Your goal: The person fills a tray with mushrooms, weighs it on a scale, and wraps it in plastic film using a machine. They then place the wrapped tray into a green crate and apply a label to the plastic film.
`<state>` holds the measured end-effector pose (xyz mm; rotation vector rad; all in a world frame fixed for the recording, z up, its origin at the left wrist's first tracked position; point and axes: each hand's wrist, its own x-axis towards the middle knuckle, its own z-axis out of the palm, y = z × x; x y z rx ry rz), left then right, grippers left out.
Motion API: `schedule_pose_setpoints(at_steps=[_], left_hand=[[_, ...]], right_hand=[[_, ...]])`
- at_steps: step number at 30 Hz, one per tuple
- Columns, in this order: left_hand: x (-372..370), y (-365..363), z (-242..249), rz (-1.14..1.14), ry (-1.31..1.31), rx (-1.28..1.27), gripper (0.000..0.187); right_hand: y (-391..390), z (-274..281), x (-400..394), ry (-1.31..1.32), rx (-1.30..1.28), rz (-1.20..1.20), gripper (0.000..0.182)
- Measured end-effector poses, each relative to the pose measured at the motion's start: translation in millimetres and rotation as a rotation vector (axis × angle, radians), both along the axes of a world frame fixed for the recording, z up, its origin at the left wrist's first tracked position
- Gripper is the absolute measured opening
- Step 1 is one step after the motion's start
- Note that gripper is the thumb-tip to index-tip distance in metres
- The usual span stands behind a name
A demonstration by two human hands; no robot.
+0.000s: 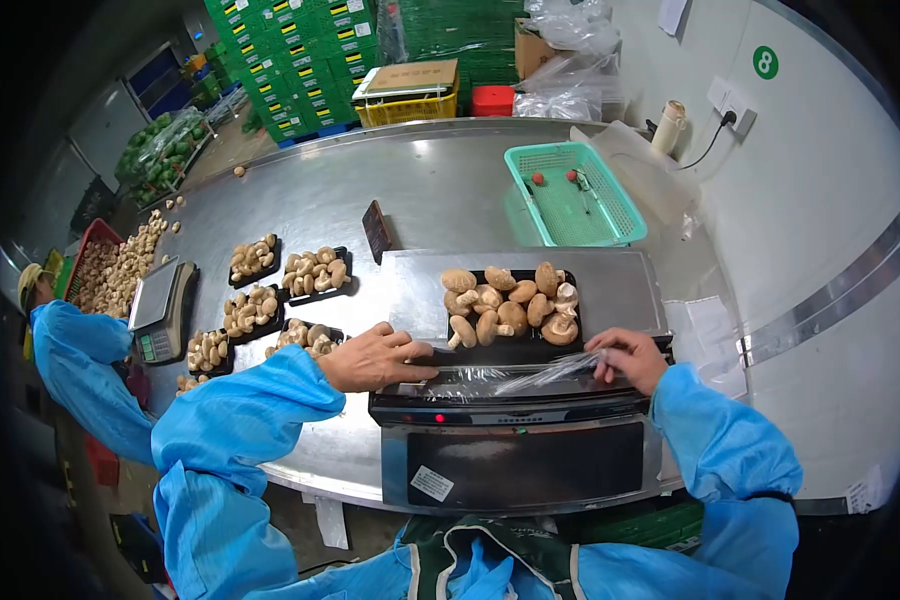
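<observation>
My right hand (627, 358) pinches the gathered edge of clear plastic film (555, 376), which stretches left across the front of a wrapping machine (510, 412). My left hand (378, 360) lies at the film's left end, fingers stretched out and apart over the machine's edge; whether its thumb touches film is hidden. Just beyond both hands, a black tray (515, 350) heaped with brown shiitake mushrooms (511, 316) sits on the machine's metal top. A red light glows on the machine's front.
Several mushroom-filled black trays (253, 312) stand to the left, near a weighing scale (160, 310) and a mushroom pile (130, 265). A green basket (625, 215) holds small red items at the back right. A co-worker's blue sleeve (85, 370) is far left; a wall (820, 240) borders the right.
</observation>
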<state>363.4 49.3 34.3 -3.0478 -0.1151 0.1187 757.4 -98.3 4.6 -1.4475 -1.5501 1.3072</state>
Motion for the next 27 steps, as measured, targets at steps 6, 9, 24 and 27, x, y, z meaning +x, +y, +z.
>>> schedule_pose_setpoints(at_steps=[6,9,24,27], left_hand=[[17,-35,-32,0.583,-0.593,-1.229,0.009],[-5,-75,-3,0.777,-1.043,-1.583,0.009],[69,143,-24,0.240,-0.178,-0.021,0.068],[73,129,-52,0.422,-0.192,-0.453,0.056]], right_hand=[[-16,-11,-4,1.084,-0.228,-0.430,0.003],[-53,20,8,1.009,-0.124,-0.410,0.005],[151,3,55,-1.250,0.963,0.240,0.059],[146,-32,44,-1.034,0.689,0.150,0.053]])
